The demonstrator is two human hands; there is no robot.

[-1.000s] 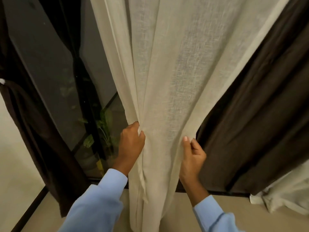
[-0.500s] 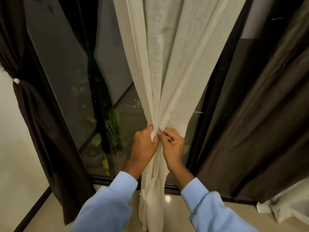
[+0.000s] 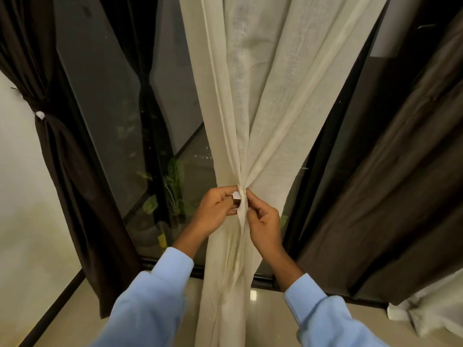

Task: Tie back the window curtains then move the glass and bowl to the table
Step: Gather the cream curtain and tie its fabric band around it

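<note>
A cream sheer curtain (image 3: pixel 260 96) hangs in front of the dark window and is bunched into a narrow waist at mid height. My left hand (image 3: pixel 215 211) pinches a small white tieback end piece (image 3: pixel 236 196) against the left side of the bunch. On the right side of that waist, my right hand (image 3: pixel 263 221) pinches a cream band (image 3: pixel 242 209). No glass, bowl or table is in view.
A dark brown curtain (image 3: pixel 62 171) at the left is tied back with a white clasp (image 3: pixel 40 115). Another dark brown curtain (image 3: pixel 390 196) hangs loose at the right. Potted plants (image 3: pixel 172 186) show behind the glass. A pale cloth (image 3: pixel 431 311) lies on the tiled floor at the lower right.
My hands moved from the spread curtain's two edges to its middle, gathering it into a bunch. A white tieback piece now shows in my left fingers.
</note>
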